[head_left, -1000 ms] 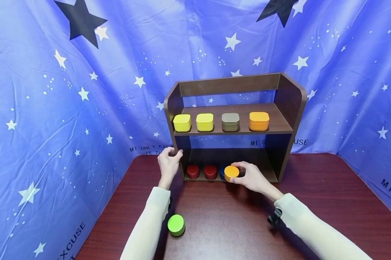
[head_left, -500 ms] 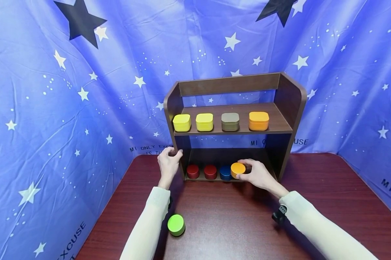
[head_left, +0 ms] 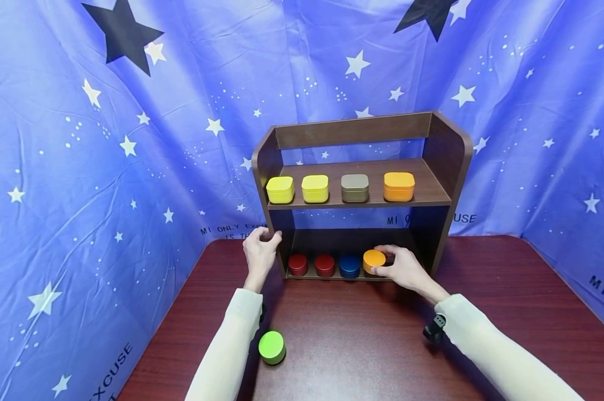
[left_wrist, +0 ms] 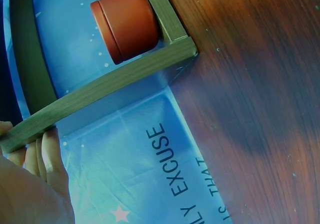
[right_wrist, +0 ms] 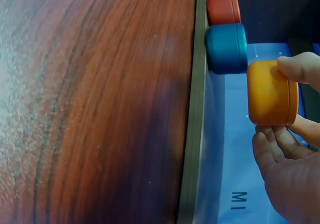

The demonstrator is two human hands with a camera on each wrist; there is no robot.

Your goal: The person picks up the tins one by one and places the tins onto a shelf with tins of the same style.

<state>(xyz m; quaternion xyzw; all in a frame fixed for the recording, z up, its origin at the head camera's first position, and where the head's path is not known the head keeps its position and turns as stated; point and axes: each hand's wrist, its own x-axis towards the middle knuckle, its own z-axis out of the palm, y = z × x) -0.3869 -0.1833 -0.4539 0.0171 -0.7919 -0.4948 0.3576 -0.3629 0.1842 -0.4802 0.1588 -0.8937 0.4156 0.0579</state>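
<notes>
My right hand [head_left: 404, 268] pinches a round orange tin [right_wrist: 270, 93] between thumb and fingers, over the lower board of a dark brown two-tier shelf [head_left: 352, 127]. Just left of it in the head view stands a round blue tin [head_left: 349, 267], then two round red tins [head_left: 325, 265]. Whether the orange tin touches the board I cannot tell. With thumb and fingers on either side, my left hand [head_left: 261, 253] grips the front edge of the shelf's left side panel [left_wrist: 100, 92]. A red tin [left_wrist: 127, 24] sits inside that panel in the left wrist view.
On the upper board stand two yellow boxes [head_left: 315, 189], a grey-brown box [head_left: 355, 189] and an orange box [head_left: 399, 187]. A round green tin [head_left: 272, 347] rests on the reddish-brown table [head_left: 342, 345] beside the left forearm. Blue star-printed cloth [head_left: 181, 111] hangs behind and at both sides.
My right hand has carried the orange tin to the right along the lower board, from in front of the blue tin to its right side. The left hand stays on the side panel.
</notes>
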